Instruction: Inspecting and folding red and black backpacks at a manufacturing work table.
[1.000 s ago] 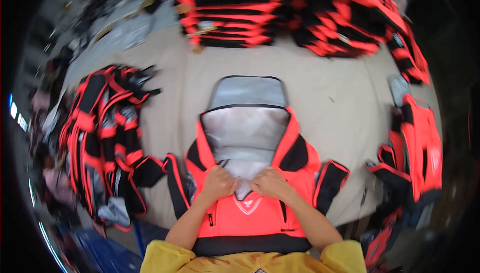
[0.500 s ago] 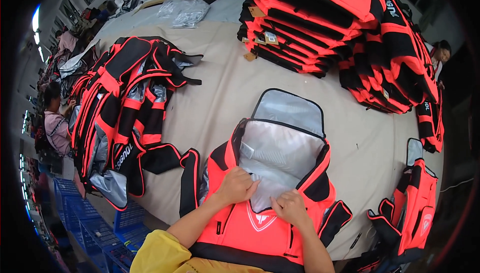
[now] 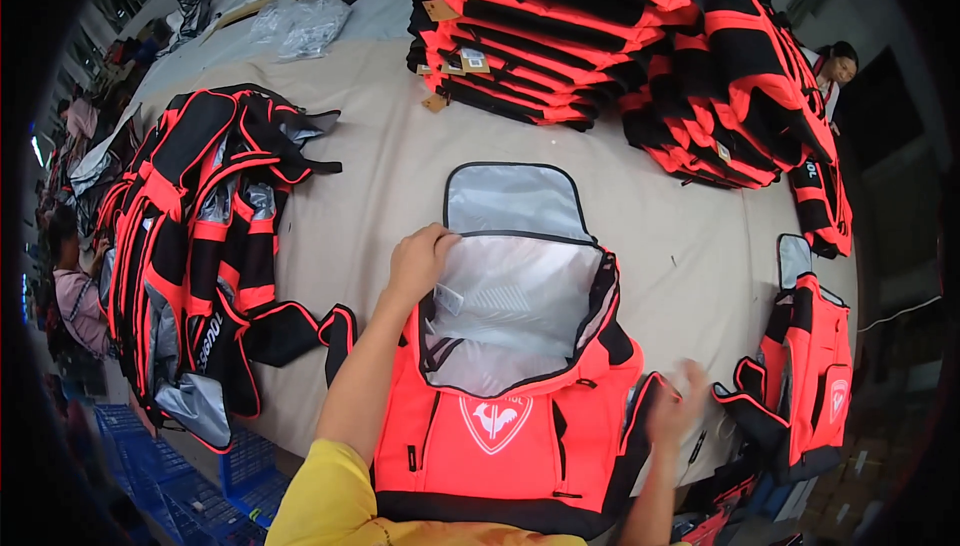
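A bright red and black backpack lies before me on the cloth-covered table, its mouth open and its silver-grey lining showing. Its lid flap is folded back, away from me. My left hand is closed on the left corner of the opening, by the base of the flap. On the other side, my right hand is off the opening, beside the black strap at the bag's right. Motion smears its fingers. A white shield emblem shows on the front panel.
Tall stacks of similar backpacks stand at the back right. More bags are heaped at the left, and one backpack lies at the right edge. Blue crates are below left. Clear plastic bags lie far back. Other people are nearby.
Both hands have left the front edge of the opening. My left hand has moved up to the far left corner; the right has swung out to the right. The front edge now lies flatter.
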Demonstrator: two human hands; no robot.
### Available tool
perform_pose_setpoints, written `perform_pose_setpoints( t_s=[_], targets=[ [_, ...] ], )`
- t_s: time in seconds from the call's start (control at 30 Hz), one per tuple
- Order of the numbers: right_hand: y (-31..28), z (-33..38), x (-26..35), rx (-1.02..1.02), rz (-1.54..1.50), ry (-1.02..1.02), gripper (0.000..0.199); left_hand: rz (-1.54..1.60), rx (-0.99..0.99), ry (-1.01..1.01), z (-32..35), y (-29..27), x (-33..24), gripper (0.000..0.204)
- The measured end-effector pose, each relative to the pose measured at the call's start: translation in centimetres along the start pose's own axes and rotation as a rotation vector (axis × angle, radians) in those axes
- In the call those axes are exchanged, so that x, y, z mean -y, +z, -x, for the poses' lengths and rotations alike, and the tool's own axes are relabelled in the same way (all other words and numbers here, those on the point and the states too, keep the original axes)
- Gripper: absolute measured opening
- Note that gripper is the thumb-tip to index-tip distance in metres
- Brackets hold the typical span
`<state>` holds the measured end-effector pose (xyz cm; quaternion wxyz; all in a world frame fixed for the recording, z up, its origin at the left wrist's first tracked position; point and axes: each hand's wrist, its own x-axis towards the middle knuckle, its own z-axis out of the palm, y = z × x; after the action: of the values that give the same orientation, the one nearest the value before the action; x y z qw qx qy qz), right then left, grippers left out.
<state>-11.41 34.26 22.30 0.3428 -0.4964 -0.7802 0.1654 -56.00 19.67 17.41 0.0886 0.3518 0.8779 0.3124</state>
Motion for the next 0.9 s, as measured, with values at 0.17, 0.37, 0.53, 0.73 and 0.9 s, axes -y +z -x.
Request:
perform_pose_setpoints(
  t_s=[0.17, 0.37, 0.53, 0.73, 0.9],
  targets=[
    [-9.6, 10.1, -29.8, -0.046, 0.55, 0.554, 0.049, 0.175, -0.099, 0.071, 3.2, -1.1, -2.5, 0.022],
    [-7.7, 16.8, -30.7, 0.005, 0.788, 0.748, 0.048, 0.153, -0.031, -0.052, 4.0, -1.9, -1.7, 0.03],
    [-10.1, 15.1, -31.4, 0.078, 0.624, 0.761, 0.026, 0.398, 0.099, -0.256, 4.2, -0.2, 0.5, 0.039],
    [-7.0, 8.5, -19.8, -0.25, -0.534, 0.762, 0.023, 0.806, 0.181, -0.471, 7.8, -0.6, 0.1, 0.041],
    [-1.1, 0.6, 2.7, 0.189, -0.684, 0.427, 0.041, 0.96, 0.158, -0.458, 9.0, 0.6, -0.9, 0.041]
  ],
)
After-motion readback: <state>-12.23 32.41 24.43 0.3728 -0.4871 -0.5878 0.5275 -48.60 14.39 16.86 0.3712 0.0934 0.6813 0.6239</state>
